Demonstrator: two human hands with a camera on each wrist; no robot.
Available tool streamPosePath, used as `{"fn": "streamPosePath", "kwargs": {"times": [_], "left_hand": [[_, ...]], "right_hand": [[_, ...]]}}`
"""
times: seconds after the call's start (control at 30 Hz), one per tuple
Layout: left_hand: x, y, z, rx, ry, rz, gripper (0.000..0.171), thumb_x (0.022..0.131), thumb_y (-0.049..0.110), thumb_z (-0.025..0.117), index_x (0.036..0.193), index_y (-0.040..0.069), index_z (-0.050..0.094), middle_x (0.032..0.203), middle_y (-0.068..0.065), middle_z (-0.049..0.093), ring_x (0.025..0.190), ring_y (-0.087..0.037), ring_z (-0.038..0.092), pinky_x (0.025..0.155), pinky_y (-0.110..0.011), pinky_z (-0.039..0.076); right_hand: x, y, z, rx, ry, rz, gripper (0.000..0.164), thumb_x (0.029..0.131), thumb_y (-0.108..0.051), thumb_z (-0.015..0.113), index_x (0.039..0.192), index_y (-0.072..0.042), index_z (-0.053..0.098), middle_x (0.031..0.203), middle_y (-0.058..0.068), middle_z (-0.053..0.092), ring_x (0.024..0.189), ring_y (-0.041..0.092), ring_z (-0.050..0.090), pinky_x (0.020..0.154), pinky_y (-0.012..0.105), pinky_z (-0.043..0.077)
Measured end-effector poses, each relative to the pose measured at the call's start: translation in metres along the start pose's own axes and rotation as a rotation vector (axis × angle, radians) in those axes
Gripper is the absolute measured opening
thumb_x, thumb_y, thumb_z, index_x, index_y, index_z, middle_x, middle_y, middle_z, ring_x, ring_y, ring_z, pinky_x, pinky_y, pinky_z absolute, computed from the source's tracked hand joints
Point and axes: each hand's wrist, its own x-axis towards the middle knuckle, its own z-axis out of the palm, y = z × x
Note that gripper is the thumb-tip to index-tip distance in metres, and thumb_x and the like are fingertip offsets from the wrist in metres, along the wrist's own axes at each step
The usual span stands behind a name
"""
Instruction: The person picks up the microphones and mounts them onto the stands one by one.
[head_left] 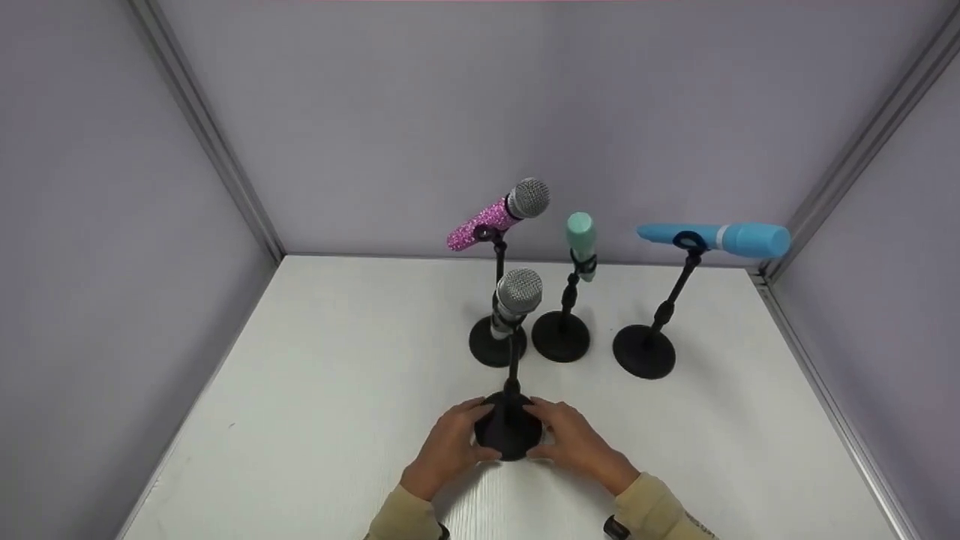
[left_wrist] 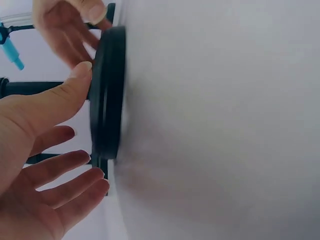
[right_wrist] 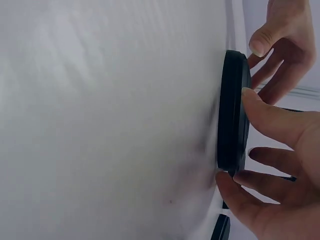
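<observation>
A silver microphone (head_left: 519,291) sits tilted in the clip of a black desktop microphone stand (head_left: 508,433), nearest the person on the white table. My left hand (head_left: 448,444) holds the left side of its round base, thumb in front and index finger behind. From the opposite side my right hand (head_left: 576,442) holds the same base. Up close in the left wrist view, the left thumb (left_wrist: 75,85) lies against the base (left_wrist: 108,95). In the right wrist view, the right thumb (right_wrist: 257,107) touches the base's upper face, and other fingers are near its rim.
Behind stand more black stands: one with a pink glitter microphone (head_left: 480,225), one with a mint-green microphone (head_left: 580,234), and at right one with a blue microphone (head_left: 712,236). The pink one's base is close behind the front stand. Grey panels (head_left: 375,127) wall the table (head_left: 337,337).
</observation>
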Motion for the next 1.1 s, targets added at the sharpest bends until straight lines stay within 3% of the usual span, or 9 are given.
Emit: {"fn": "streamPosePath", "kwargs": {"times": [0.13,0.4,0.73,0.93,1.1], "left_hand": [[-0.002,0.003,0.004,-0.023,-0.028,-0.042,0.072,0.075,0.021,0.093,0.136,-0.002,0.063,0.145,-0.023,0.06,0.132,-0.039,0.06,0.11,-0.049,0.05],[-0.004,0.002,0.0,-0.025,-0.035,-0.04,0.061,0.079,0.013,0.089,0.133,-0.002,0.066,0.144,-0.023,0.061,0.131,-0.039,0.061,0.108,-0.05,0.052],[-0.006,-0.014,-0.022,0.013,0.005,-0.051,0.054,0.069,-0.005,0.089,0.121,0.001,0.074,0.126,-0.023,0.071,0.117,-0.039,0.068,0.1,-0.051,0.056],[-0.007,-0.029,-0.036,0.014,0.073,-0.066,0.054,0.063,-0.012,0.088,0.115,0.0,0.076,0.115,-0.019,0.075,0.11,-0.037,0.071,0.096,-0.05,0.058],[-0.006,-0.037,-0.044,0.009,0.085,-0.095,0.055,0.062,-0.014,0.087,0.115,-0.001,0.076,0.116,-0.021,0.074,0.111,-0.039,0.07,0.097,-0.052,0.057]], "right_hand": [[0.004,-0.001,0.006,-0.026,0.014,-0.027,0.066,0.08,-0.014,0.088,0.139,0.001,0.062,0.15,0.019,0.057,0.108,0.025,0.063,0.09,0.039,0.056],[0.01,-0.006,0.014,-0.157,0.084,-0.152,0.062,0.076,-0.014,0.09,0.133,-0.002,0.068,0.146,0.014,0.062,0.099,0.025,0.061,0.084,0.037,0.054],[0.038,-0.028,0.028,-0.202,0.069,-0.205,0.062,0.074,-0.016,0.092,0.13,-0.005,0.07,0.142,0.013,0.065,0.093,0.022,0.059,0.08,0.032,0.05],[0.066,-0.041,0.034,-0.22,0.061,-0.261,0.061,0.077,-0.019,0.091,0.131,-0.003,0.069,0.135,0.011,0.069,0.094,0.021,0.059,0.079,0.029,0.048],[0.082,-0.048,0.037,-0.25,0.032,-0.25,0.06,0.077,-0.018,0.092,0.131,-0.004,0.07,0.13,0.011,0.071,0.092,0.02,0.056,0.078,0.028,0.046]]}}
